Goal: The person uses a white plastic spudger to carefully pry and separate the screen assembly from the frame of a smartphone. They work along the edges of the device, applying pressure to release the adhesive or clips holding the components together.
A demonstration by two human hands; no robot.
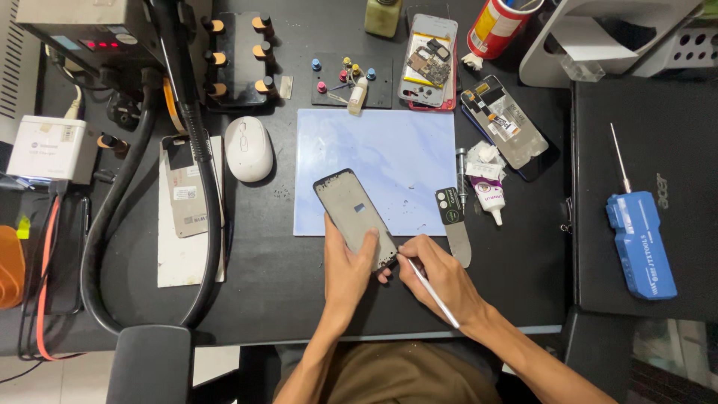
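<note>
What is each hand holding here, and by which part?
Left hand grips the phone frame by its lower end; right hand holds a thin white tool near its tip.

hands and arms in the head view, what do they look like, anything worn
Both forearms are bare up to the frame edge: no sleeves, gloves or watch show. The left hand and right hand show no rings or wristbands that can be made out. Slim arms, fingers uncovered.

A red lit display [102, 44] is seen at upper left, a white labelled box [50, 147] below it, a red-and-yellow can [493, 27] at top centre, and a white glue tube [490, 196] right of centre.
</note>
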